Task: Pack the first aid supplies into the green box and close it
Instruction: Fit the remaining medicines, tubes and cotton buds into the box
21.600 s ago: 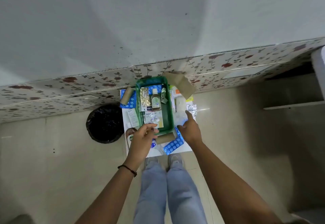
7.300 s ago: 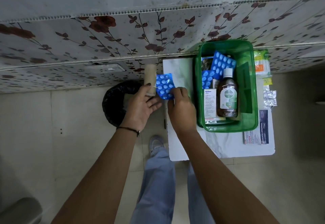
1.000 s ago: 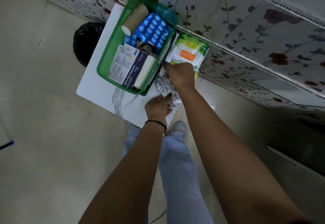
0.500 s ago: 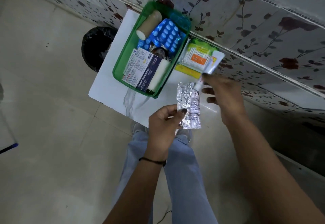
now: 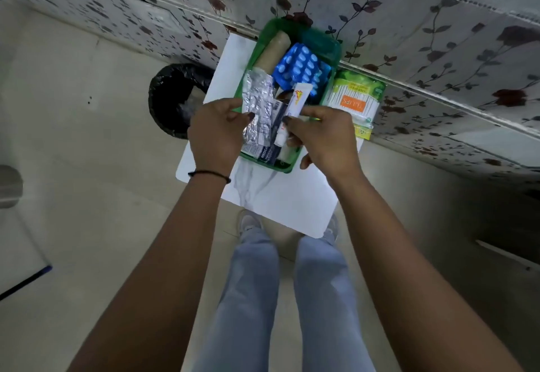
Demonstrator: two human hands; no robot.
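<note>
Green box (image 5: 331,50), upper centre, open, crammed full. Left hand (image 5: 216,134) pinches foil strips (image 5: 258,102); right hand (image 5: 324,134) pinches white tube (image 5: 296,102). Hands hide box's near contents.

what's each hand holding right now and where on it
The left hand pinches the silver foil blister strips at their left edge. The right hand grips the small white tube near its cap end.
</note>
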